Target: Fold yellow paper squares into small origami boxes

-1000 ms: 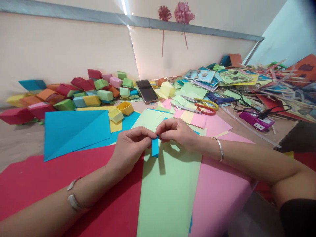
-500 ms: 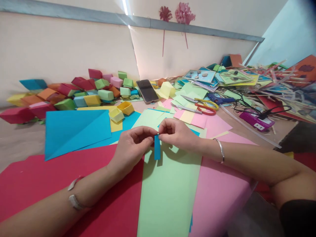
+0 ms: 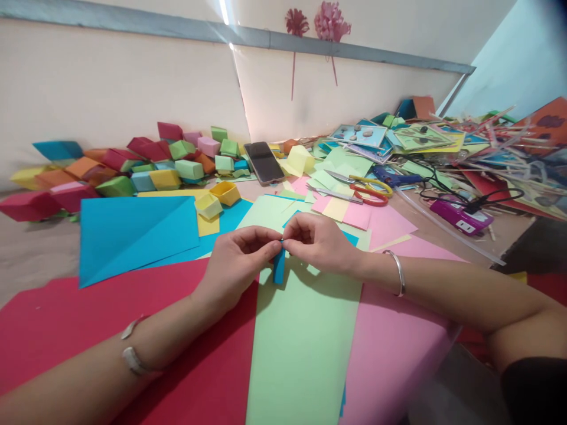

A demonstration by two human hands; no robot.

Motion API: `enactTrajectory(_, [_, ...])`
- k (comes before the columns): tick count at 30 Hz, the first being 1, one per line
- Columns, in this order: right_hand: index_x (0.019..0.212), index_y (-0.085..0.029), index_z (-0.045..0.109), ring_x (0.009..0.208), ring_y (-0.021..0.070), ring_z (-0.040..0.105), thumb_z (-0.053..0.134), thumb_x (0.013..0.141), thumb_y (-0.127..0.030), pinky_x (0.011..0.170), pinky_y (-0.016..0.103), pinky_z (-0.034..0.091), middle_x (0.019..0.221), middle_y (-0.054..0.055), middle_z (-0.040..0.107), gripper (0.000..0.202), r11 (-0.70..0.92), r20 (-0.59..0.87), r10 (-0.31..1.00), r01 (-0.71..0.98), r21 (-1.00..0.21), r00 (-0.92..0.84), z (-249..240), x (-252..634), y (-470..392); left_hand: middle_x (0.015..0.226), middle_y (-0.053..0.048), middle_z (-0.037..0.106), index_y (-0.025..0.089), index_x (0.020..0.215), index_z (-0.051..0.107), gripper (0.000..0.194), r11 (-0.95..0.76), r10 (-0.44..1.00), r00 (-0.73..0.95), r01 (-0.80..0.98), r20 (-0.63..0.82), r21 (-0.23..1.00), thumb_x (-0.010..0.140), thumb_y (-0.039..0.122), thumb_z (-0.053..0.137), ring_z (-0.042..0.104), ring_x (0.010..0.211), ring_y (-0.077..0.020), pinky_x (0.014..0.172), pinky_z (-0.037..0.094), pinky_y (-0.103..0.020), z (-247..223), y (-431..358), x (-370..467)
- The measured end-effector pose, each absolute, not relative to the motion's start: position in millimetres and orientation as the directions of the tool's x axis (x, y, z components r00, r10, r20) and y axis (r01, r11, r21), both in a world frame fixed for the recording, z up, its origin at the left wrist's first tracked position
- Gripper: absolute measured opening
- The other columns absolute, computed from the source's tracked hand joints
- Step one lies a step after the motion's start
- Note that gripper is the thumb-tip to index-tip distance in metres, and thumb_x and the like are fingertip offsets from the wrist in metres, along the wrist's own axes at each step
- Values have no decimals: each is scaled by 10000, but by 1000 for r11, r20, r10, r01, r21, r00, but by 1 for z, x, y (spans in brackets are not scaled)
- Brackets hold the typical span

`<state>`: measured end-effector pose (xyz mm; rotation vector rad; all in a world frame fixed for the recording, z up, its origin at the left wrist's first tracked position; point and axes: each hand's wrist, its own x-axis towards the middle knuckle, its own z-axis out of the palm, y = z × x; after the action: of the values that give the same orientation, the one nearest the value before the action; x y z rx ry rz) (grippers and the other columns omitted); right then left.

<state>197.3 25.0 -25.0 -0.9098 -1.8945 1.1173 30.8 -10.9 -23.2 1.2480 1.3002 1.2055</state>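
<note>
A small blue paper strip [image 3: 279, 270] hangs from the fingertips of both hands, above a light green sheet [image 3: 305, 330]. My left hand [image 3: 241, 260] pinches its top end between thumb and forefinger. From the other side my right hand [image 3: 316, 242] pinches the same end, the fingertips of the two hands touching. The very top of the strip is hidden by the fingers. Under my left forearm lies a red sheet [image 3: 177, 342], and a pink sheet [image 3: 394, 342] lies under my right forearm.
Folded paper boxes [image 3: 155, 150] are heaped at the back left, near a phone [image 3: 264, 162]. Scissors [image 3: 367, 192], a blue glue gun [image 3: 396, 175] and a purple power socket [image 3: 460, 215] lie to the right. Blue sheets [image 3: 137, 236] lie left of my hands.
The blue strip's lower end has swung slightly left and now tilts. My left thumb has shifted further over its top. Both hands stay in about the same place.
</note>
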Motion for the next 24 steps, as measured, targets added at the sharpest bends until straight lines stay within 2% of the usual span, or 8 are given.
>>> enactTrajectory(5, [740,-184,554,605,85,523,589,715,-175,573,228,432,685,-36,577,44,387,282,836,141,-911,-471,-27,197,26,660,-40,711,165,768,739,294,23,999,-26,63,-21,998,599,384,839,616,559,-152,526,510,-256,-24,-10,30])
enactTrajectory(11, [723,-181,559,606,81,511,561,709,-127,578,217,431,683,-34,574,56,468,351,799,139,-872,-489,-26,196,23,598,-20,670,160,688,699,256,-37,999,4,151,37,988,589,361,823,557,511,-126,465,439,-223,-21,-12,30])
enactTrajectory(14, [723,-186,560,622,90,517,552,750,-133,597,221,439,697,-23,584,59,519,379,774,165,-839,-507,-25,197,22,582,-16,651,156,661,693,251,-26,1000,-2,163,26,986,611,376,803,532,496,-115,450,416,-216,-19,-14,30])
enactTrajectory(16, [749,-190,577,673,110,537,534,800,-156,648,241,451,730,-4,598,75,606,426,726,210,-767,-540,-24,199,24,558,-8,632,157,644,686,270,2,1000,-17,119,0,993,604,393,811,517,480,-109,445,412,-217,-18,-13,30])
enactTrajectory(20, [889,-211,652,801,164,553,442,887,-181,726,285,443,846,45,622,212,804,495,561,296,-515,-663,-23,203,28,539,16,605,156,669,681,315,76,994,-76,-3,-76,997,552,388,859,492,456,-84,432,391,-197,-22,-11,29])
enactTrajectory(22, [926,-234,661,764,164,538,433,918,-231,685,276,427,823,36,607,229,805,448,568,355,-475,-690,-24,203,30,541,22,603,157,696,681,345,121,988,-88,-46,-125,992,533,390,876,498,456,-83,415,373,-187,-25,-10,29])
enactTrajectory(24, [904,-238,651,725,161,529,427,937,-281,651,270,417,779,24,594,231,774,413,613,405,-488,-674,-25,203,30,550,21,611,158,707,680,360,146,985,-81,-86,-153,986,533,402,879,509,458,-83,410,366,-183,-28,-9,28])
